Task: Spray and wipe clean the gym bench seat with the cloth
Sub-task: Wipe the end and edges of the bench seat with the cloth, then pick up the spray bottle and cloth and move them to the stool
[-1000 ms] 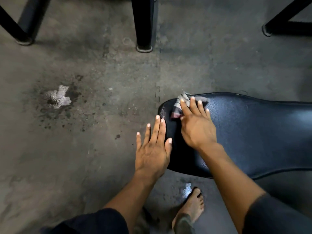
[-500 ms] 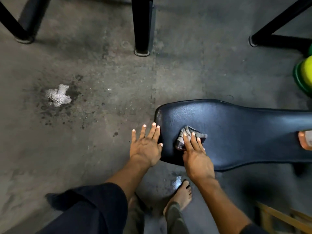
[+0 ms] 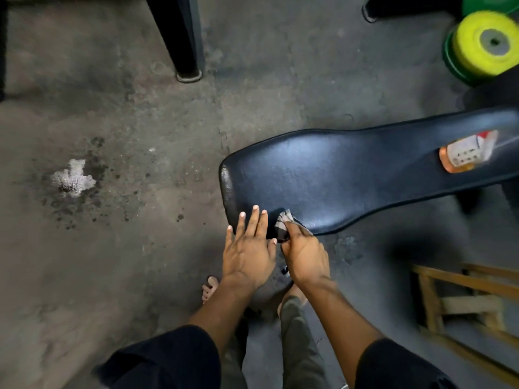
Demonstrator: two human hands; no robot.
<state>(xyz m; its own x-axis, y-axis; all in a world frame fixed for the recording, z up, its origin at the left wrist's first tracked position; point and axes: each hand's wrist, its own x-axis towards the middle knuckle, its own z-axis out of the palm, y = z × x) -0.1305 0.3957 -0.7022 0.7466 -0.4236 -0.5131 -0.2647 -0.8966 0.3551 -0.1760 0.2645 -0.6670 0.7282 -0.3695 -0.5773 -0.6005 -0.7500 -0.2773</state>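
Note:
The black padded gym bench seat (image 3: pixel 331 175) stretches from the middle of the view to the right edge. My right hand (image 3: pixel 304 252) is closed around a checked cloth (image 3: pixel 283 224), pressing it against the seat's near edge close to its left end. My left hand (image 3: pixel 248 248) lies flat with fingers spread on the seat's near left corner, right beside the cloth. An orange spray bottle (image 3: pixel 466 154) with a white label lies on the seat at the far right, blurred.
A black metal leg (image 3: pixel 182 37) stands on the concrete floor behind. Yellow and green weight plates (image 3: pixel 486 43) sit at the top right. A wooden frame (image 3: pixel 463 299) lies low at the right. A white patch (image 3: pixel 71 179) marks the floor on the left. My bare feet stand below the seat.
My right hand has dragged the cloth from the seat's far left end across to its near edge. My view has shifted, bringing the bottle and weight plates in.

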